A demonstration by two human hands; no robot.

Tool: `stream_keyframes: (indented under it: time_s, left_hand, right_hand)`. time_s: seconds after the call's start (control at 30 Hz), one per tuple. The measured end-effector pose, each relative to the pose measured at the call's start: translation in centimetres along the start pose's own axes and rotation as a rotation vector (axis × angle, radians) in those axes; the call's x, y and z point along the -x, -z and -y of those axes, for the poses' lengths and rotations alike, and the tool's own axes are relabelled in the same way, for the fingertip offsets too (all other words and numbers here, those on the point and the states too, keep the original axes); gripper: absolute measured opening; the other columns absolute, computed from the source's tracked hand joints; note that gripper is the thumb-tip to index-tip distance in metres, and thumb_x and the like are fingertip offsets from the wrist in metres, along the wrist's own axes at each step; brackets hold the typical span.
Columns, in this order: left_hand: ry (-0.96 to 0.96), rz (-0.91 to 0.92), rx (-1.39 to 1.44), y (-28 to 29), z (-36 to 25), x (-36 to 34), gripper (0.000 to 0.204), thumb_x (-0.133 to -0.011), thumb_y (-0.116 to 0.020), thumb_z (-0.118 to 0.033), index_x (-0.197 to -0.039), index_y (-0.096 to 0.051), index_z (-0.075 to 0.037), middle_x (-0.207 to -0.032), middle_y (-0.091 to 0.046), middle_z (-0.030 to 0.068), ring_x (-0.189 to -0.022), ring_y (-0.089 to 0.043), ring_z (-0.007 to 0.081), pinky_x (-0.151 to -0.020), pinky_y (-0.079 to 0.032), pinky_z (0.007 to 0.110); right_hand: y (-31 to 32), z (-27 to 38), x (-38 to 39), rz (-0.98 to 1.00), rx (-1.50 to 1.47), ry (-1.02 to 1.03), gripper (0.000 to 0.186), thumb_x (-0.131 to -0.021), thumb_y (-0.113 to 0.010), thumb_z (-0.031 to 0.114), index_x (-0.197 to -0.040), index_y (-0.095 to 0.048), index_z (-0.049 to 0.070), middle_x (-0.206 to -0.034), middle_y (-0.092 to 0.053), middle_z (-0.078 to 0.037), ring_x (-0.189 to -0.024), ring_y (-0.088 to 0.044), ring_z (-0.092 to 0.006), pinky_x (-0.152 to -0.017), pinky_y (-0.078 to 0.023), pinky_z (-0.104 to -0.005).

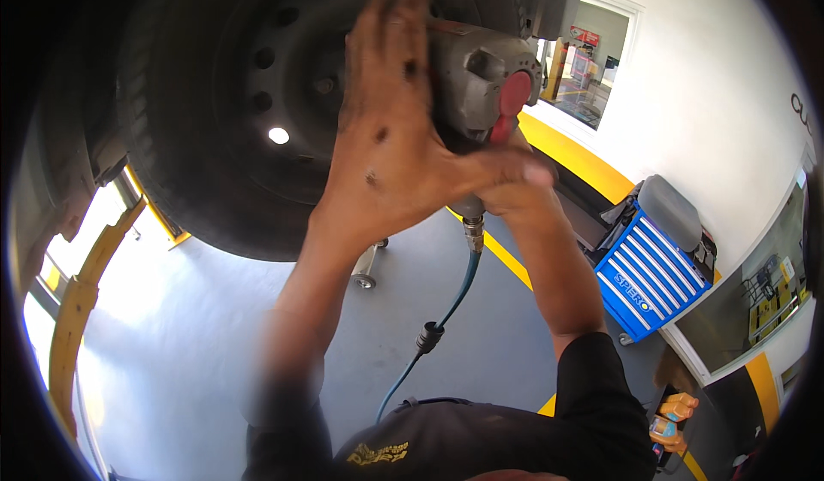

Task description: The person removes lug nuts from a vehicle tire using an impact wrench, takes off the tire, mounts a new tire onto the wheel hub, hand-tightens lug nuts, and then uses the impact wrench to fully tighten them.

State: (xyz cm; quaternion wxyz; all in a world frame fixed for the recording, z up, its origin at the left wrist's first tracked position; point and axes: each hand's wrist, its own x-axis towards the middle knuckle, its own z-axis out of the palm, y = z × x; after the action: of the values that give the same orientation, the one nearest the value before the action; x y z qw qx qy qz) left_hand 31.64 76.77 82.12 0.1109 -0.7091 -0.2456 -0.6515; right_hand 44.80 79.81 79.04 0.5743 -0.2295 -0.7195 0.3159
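We are gripping the impact wrench (468,95) at one o'clock with our right hand (518,196), our left hand (384,142) stretching its fingers alongside, while the wheel (262,168) at eleven is sitting mounted, finished and remaining steps being unclear.

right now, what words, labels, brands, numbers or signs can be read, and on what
Wording not copied, places only:
Blue cabinet: pale lettering, legible.
Shirt: yellow lettering, blurred.
White wall: dark letters, cut off at the rim.
Distant red sign: too small.
Orange containers: too small.
Wrench: marks too blurred.
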Motion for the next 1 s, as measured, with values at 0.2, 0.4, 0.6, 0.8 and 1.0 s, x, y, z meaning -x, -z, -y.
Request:
stream_keyframes:
  time_s: [0.2, 0.4, 0.6, 0.8, 1.0]
  left_hand:
    - [0.904, -0.33, 1.28, -3.0, 5.0, -0.2, 0.066, -0.108, -0.026, -0.054, -0.129, -0.053, 0.002, -0.122, -0.061, 0.0176, -0.117, -0.058, 0.0318, -0.107, -0.044, 0.046]
    - [0.726, -0.449, 1.835, -6.6, 6.9, -1.3, 0.061, -0.11, -0.019, -0.048, -0.118, -0.054, 0.002, -0.107, -0.066, 0.0172, -0.098, -0.064, 0.0304, -0.098, -0.05, 0.045]
    - [0.827, -0.384, 1.784, -7.2, 5.1, 5.8, 0.058, -0.111, -0.024, -0.039, -0.139, -0.044, 0.006, -0.134, -0.06, 0.0198, -0.127, -0.056, 0.0318, -0.113, -0.041, 0.046]
    - [0.921, -0.415, 1.815, -4.4, 7.5, 8.3, 0.052, -0.111, -0.029, -0.037, -0.128, -0.054, 0.005, -0.131, -0.062, 0.0196, -0.12, -0.061, 0.0297, -0.108, -0.046, 0.043]
    - [1.062, -0.405, 1.689, -2.9, 7.9, 7.5, 0.049, -0.111, -0.036, -0.038, -0.125, -0.052, 0.006, -0.118, -0.066, 0.0179, -0.109, -0.064, 0.0284, -0.102, -0.05, 0.044]
  right_hand:
    - [0.2, 0.6, -0.1, -0.054, 0.001, -0.194, 0.027, -0.085, -0.075, 0.01, -0.11, -0.065, 0.003, -0.084, -0.064, -0.002, -0.066, -0.059, -0.0104, -0.058, -0.047, -0.0279]
    - [0.3, 1.4, 1.4, -0.098, -0.149, -0.337, 0.023, -0.084, -0.078, 0.012, -0.099, -0.063, 0.003, -0.075, -0.058, -0.005, -0.056, -0.052, -0.0135, -0.056, -0.044, -0.0282]
    - [3.1, -1.1, 6.9, -0.123, -0.275, -0.488, 0.022, -0.087, -0.073, 0.008, -0.105, -0.062, 0.002, -0.073, -0.053, -0.005, -0.058, -0.051, -0.014, -0.056, -0.043, -0.0282]
    - [-0.6, -4.8, 6.9, 0.004, -0.043, -0.345, 0.012, -0.093, -0.07, 0.012, -0.097, -0.064, 0.002, -0.072, -0.058, 0.0, -0.061, -0.055, -0.0099, -0.056, -0.044, -0.0272]
    - [-1.0, -5.2, 6.7, 0.093, 0.341, -0.16, 0.011, -0.091, -0.071, 0.012, -0.101, -0.07, 0.007, -0.077, -0.066, -0.005, -0.068, -0.062, -0.0175, -0.064, -0.049, -0.0333]
